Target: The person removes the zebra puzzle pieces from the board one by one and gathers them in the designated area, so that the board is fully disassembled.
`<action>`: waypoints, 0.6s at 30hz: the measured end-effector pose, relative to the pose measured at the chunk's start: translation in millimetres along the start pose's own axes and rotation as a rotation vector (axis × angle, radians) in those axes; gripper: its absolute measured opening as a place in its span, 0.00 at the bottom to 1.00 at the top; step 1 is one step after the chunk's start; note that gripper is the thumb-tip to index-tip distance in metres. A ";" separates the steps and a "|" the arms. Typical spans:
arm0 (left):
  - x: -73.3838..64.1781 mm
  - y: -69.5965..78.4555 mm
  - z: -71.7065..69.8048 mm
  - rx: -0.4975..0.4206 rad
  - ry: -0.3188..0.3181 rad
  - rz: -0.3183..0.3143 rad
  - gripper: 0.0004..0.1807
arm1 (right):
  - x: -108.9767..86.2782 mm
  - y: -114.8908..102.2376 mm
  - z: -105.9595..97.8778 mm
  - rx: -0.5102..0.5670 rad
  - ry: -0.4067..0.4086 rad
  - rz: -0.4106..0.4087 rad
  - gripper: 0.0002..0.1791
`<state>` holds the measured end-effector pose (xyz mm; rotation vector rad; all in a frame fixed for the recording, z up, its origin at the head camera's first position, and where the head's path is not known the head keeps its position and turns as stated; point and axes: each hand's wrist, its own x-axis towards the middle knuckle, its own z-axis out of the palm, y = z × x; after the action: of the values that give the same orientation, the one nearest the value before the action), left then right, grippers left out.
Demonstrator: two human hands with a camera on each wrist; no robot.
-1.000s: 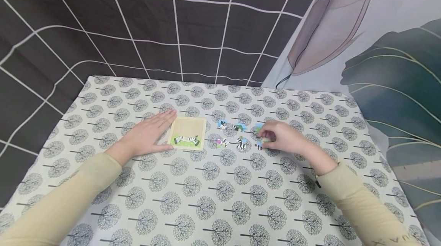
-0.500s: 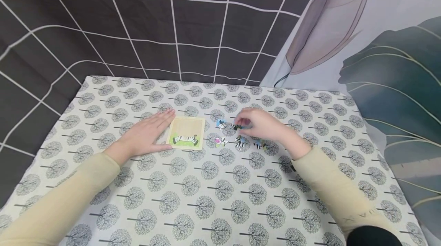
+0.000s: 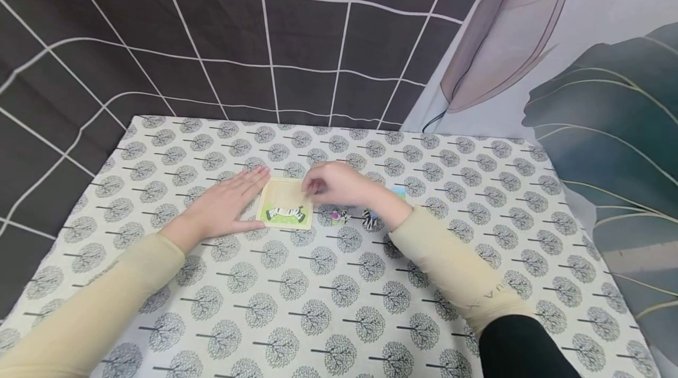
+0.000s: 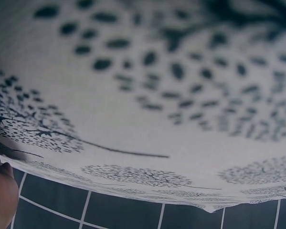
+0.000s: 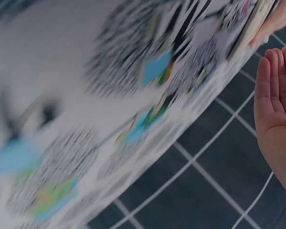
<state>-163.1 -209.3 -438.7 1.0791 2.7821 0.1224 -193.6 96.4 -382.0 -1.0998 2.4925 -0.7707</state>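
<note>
Our right hand [image 3: 333, 182], bent, hold unclear, has shifted work from pieces [image 3: 368, 221] to board [image 3: 281, 194]; our outstretched left hand [image 3: 225, 204] grips nothing.

Head view: white cloth [image 3: 299, 319], dark round-tree pattern, running centre down through 6 o'clock. Dark white-gridded backdrop [image 3: 228, 25] behind, 9 to 1 o'clock. Pale drape [image 3: 609, 1], 2 to 4 o'clock: mauve leaf print [image 3: 503, 54] at 2, gold-veined blue-green leaf print [image 3: 625, 110] at 3.
</note>
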 end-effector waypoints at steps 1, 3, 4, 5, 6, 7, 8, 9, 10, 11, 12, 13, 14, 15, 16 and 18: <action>0.0 -0.1 -0.2 0.001 0.000 0.000 0.59 | 4.4 -2.8 2.4 0.002 -0.009 -0.003 0.12; -0.1 -0.5 -0.2 0.005 0.003 0.001 0.59 | 12.5 -7.5 7.2 -0.002 -0.027 0.003 0.12; -0.1 -0.8 0.1 0.006 0.005 0.000 0.59 | 16.1 -10.2 9.0 -0.003 -0.037 0.003 0.12; -0.1 -1.0 0.2 0.008 0.007 0.002 0.59 | 19.7 -12.7 10.8 -0.005 -0.047 0.006 0.13; -0.2 -1.1 0.3 0.010 0.008 0.002 0.59 | 23.2 -15.0 12.6 -0.008 -0.057 0.004 0.13; -0.3 -1.2 0.4 0.014 0.011 0.005 0.59 | 26.6 -17.0 14.3 -0.016 -0.066 0.000 0.13; -0.4 -1.3 0.3 0.016 0.014 0.007 0.59 | 29.9 -19.0 15.9 -0.019 -0.078 -0.005 0.14; -0.6 -1.2 0.4 0.020 0.015 0.008 0.59 | 32.9 -21.1 17.3 -0.023 -0.091 -0.010 0.15; -0.7 -1.2 0.5 0.022 0.016 0.009 0.58 | 36.3 -22.3 19.3 -0.030 -0.103 -0.017 0.16; -0.8 -1.1 0.5 0.025 0.016 0.011 0.59 | 39.5 -23.2 21.4 -0.036 -0.113 -0.023 0.17; -0.8 -1.0 0.5 0.026 0.017 0.012 0.59 | 42.5 -23.8 23.5 -0.043 -0.122 -0.030 0.18; -0.8 -0.9 0.7 0.027 0.018 0.014 0.58 | 45.3 -24.5 25.5 -0.048 -0.130 -0.036 0.18; -0.8 -0.8 0.7 0.028 0.019 0.014 0.58 | 47.8 -25.2 27.6 -0.052 -0.138 -0.040 0.19; -0.9 -0.7 0.8 0.029 0.020 0.015 0.58 | 50.4 -25.6 29.7 -0.056 -0.142 -0.047 0.19; -0.9 -0.8 0.7 0.029 0.023 0.016 0.58 | 52.7 -26.3 31.6 -0.059 -0.147 -0.054 0.19; -0.9 -0.9 0.9 0.027 0.034 0.021 0.58 | 56.7 -27.4 34.9 -0.064 -0.156 -0.068 0.18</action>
<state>-162.9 -210.6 -439.6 1.1232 2.8103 0.1070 -198.3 26.2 -397.7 -1.2223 2.3752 -0.6025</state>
